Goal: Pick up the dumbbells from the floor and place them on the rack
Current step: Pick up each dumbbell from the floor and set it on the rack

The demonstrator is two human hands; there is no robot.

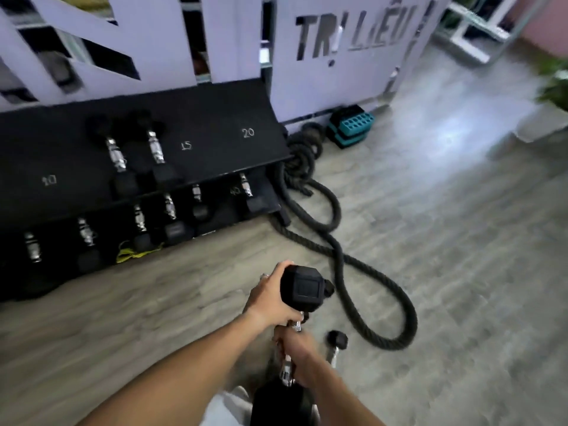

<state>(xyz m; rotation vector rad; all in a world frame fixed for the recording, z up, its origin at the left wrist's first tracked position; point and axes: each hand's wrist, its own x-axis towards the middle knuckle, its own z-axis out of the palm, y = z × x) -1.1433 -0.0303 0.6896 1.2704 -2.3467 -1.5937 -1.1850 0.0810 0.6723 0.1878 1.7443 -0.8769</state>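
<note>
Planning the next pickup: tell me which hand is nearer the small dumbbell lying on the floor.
Right. The right hand, gripping the held dumbbell by its handle, is just left of the small dumbbell; the left hand is higher, farther away.

Both my arms reach fwd, bare forearms converging. My left hand (270, 298) wraps round the dumbbell (302, 289) just under its top head (thumb side up). My right hand (299, 353) grips the handle lower down, fingers curled tight, wrist straight.
</note>
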